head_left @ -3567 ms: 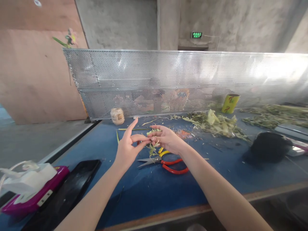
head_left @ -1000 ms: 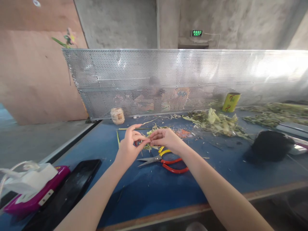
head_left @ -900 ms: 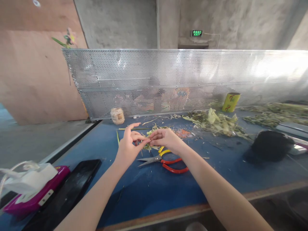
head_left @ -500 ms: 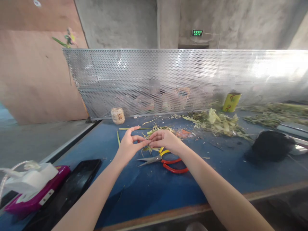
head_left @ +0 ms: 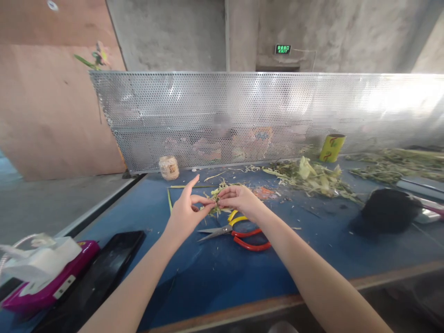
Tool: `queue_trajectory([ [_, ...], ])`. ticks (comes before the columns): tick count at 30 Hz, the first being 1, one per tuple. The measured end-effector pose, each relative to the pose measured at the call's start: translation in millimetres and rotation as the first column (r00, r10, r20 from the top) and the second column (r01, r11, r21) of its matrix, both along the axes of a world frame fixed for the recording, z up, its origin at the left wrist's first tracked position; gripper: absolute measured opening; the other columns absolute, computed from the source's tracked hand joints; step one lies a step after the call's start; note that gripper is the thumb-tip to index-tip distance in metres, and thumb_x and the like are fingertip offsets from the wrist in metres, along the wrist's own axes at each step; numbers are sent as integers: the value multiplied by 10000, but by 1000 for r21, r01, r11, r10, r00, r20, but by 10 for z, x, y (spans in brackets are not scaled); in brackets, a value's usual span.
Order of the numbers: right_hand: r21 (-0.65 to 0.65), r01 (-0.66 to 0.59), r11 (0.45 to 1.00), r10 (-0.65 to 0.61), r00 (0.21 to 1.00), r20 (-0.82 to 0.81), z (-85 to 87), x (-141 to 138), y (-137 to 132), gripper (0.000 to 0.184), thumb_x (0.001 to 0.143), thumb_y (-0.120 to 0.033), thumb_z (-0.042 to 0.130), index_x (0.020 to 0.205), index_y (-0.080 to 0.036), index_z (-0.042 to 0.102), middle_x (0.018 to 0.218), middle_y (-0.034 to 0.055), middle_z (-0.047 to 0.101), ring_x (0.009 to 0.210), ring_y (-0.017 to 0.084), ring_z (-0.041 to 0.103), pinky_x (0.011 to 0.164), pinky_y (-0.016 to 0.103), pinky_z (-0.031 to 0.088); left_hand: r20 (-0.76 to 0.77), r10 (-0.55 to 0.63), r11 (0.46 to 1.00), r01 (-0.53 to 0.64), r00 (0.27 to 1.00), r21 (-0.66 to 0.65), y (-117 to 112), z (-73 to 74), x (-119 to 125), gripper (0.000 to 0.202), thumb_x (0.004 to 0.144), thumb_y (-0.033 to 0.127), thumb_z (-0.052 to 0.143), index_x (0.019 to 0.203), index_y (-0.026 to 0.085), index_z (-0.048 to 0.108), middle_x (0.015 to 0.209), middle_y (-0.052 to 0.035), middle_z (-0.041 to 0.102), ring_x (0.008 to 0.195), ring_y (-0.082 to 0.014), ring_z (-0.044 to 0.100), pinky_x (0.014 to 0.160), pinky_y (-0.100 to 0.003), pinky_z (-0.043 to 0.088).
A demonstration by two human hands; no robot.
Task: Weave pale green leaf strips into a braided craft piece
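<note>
A small bundle [head_left: 215, 205] of pale green and yellowish leaf strips, frayed and tangled, is hanging between a worker's two hands just above a blue table [head_left: 222, 277], a little beyond a pair of red-handled scissors [head_left: 243, 235]. The left hand [head_left: 185, 216] is pinching the bundle's left end between thumb and curled fingers, with the index finger pointing up and away (the only finger held clear). The right hand [head_left: 240, 200] is clamping the right end, fingertips drawn together on the strips, knuckles up. The two hands are meeting fingertip to fingertip, so most of the bundle is hiding behind them, and how the strips are wound cannot be made out. The scissors are lying on the table under the right wrist, blades pointing left. A yellow handle [head_left: 235, 216] is showing just beyond them, its rest covered by the hand. Behind, leaf scraps [head_left: 312, 176] are lying in a heap near a yellow can [head_left: 332, 148] at the foot of a perforated screen [head_left: 243, 111], which is blurring whatever is behind it. A jar [head_left: 169, 167] is standing at the screen's left. A black slab [head_left: 100, 273] and a pink case [head_left: 48, 286] are running out of view at lower left. A dark rounded object [head_left: 388, 212] at right is too blurred to identify.
</note>
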State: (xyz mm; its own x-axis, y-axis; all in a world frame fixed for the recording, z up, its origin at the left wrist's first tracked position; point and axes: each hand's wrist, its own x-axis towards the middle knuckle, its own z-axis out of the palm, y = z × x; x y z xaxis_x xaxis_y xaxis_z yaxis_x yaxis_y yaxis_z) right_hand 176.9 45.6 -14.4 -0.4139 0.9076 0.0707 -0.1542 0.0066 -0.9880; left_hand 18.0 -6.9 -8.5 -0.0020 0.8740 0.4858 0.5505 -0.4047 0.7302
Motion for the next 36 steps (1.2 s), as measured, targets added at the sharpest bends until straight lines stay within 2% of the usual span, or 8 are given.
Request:
queue_trajectory([
  [3, -6, 9, 1000, -9, 1000, 8, 0, -8, -2, 200, 551, -79, 688, 705, -127, 570, 613, 0, 622, 564, 88, 607, 597, 206, 497, -77, 28, 997, -23, 997, 67, -27, -1, 32, 770, 679, 306, 594, 1338, 207, 207, 744, -21, 687, 521, -126, 535, 564, -273, 449],
  [7, -17, 9, 1000, -9, 1000, 16, 9, -22, -15, 191, 560, -44, 670, 690, -130, 558, 594, -4, 622, 560, 87, 605, 604, 209, 497, -98, 43, 993, -32, 994, 112, -20, -21, 53, 809, 690, 305, 585, 1356, 203, 136, 766, -19, 687, 516, -119, 535, 562, -267, 459],
  [17, -14, 35, 999, -34, 997, 70, 37, -24, -42, 160, 581, -30, 646, 678, -118, 554, 538, -18, 605, 505, 74, 589, 522, 173, 460, -216, 76, 980, -33, 973, 197, -17, -60, 68, 721, 704, 205, 566, 1330, 217, 208, 705, 30, 657, 561, -111, 540, 577, -222, 439],
  [21, 12, 49, 999, -50, 995, 85, -5, -26, -12, 148, 592, -35, 628, 691, -125, 565, 536, -23, 600, 471, 63, 564, 438, 150, 390, -277, 100, 981, -47, 956, 190, -9, -68, 88, 690, 700, 186, 559, 1311, 223, 241, 752, 26, 652, 575, -105, 538, 588, -219, 438],
  [26, 20, 61, 998, -63, 993, 99, -45, -35, 24, 148, 592, -41, 618, 695, -136, 572, 535, -35, 589, 474, 66, 551, 454, 167, 390, -283, 62, 989, -21, 957, 145, 2, -67, 101, 672, 712, 191, 536, 1309, 210, 229, 759, 21, 647, 657, -125, 556, 615, -233, 442],
  [31, 40, 70, 997, -74, 992, 103, -38, -31, 13, 137, 600, -44, 604, 699, -132, 572, 529, -34, 581, 448, 62, 528, 403, 157, 337, -277, 23, 990, 17, 961, 140, -13, -84, 122, 664, 716, 183, 527, 1307, 201, 225, 770, 15, 645, 699, -139, 551, 663, -261, 438],
  [36, 68, 87, 994, -94, 989, 116, 11, -18, -25, 136, 585, -29, 609, 674, -125, 572, 536, -36, 572, 457, 54, 520, 456, 168, 390, -291, -1, 989, 44, 957, 140, -25, -101, 142, 651, 715, 185, 535, 1296, 200, 241, 771, 13, 646, 721, -143, 551, 695, -274, 431],
])
